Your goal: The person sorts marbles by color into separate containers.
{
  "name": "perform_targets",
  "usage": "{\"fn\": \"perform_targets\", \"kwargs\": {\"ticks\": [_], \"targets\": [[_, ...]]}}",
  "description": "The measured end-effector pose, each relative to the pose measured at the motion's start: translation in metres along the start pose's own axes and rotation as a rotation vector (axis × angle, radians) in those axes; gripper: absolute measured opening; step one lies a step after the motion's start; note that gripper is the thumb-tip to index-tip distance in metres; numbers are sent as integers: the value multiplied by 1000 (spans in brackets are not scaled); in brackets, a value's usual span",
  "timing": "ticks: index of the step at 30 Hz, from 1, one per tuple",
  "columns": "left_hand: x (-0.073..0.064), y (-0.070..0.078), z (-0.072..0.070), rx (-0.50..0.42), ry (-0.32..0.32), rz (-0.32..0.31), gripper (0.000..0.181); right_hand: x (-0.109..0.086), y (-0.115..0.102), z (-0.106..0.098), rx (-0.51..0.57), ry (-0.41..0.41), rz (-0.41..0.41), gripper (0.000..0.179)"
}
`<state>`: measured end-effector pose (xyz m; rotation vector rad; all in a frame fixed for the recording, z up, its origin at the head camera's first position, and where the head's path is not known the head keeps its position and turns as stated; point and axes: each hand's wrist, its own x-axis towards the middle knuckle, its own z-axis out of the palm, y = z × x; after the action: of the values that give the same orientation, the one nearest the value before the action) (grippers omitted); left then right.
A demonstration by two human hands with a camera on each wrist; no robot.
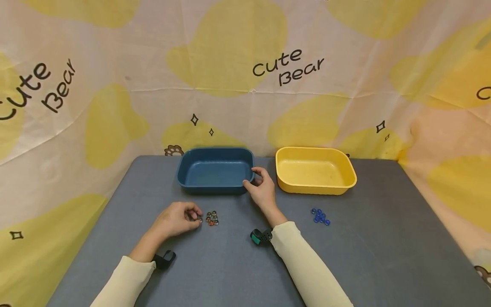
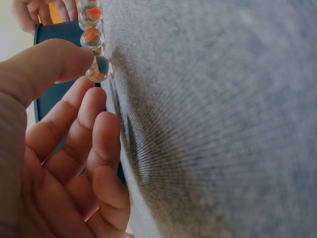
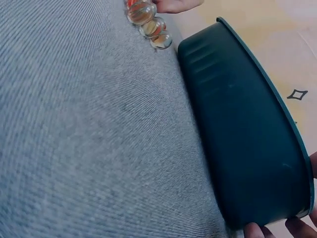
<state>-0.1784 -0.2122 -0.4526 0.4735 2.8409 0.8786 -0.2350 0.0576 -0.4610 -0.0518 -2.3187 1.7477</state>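
Note:
My left hand (image 1: pixel 174 219) has its thumb and index fingertip at a clear glass marble (image 2: pixel 101 65) with an orange and dark swirl, pinching it low over the grey cloth. Beside those fingertips lies a cluster of similar swirled marbles (image 1: pixel 211 222), several in all. At the right end of a dark blue rectangular bin (image 1: pixel 215 172), my right hand (image 1: pixel 264 192) grips the corner, thumb near the front rim and fingers along the end wall. In the right wrist view the long side of the bin stands on the cloth, with fingertips (image 3: pixel 253 231) at its near end.
A yellow bin (image 1: pixel 316 188) stands right of the blue one, close to my right hand. Several blue marbles (image 1: pixel 322 216) lie in front of it. Behind the grey table (image 1: pixel 368 256) hangs a patterned cloth (image 1: pixel 230 51).

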Motion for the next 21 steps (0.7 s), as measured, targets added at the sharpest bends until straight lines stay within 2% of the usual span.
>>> {"fn": "perform_targets", "kwargs": {"ticks": [13, 21], "targets": [[4, 0, 1, 28, -11, 14, 12, -1, -3, -1, -18, -7, 5, 47], [5, -2, 0, 25, -19, 23, 9, -2, -3, -2, -11, -39, 12, 50]]}}
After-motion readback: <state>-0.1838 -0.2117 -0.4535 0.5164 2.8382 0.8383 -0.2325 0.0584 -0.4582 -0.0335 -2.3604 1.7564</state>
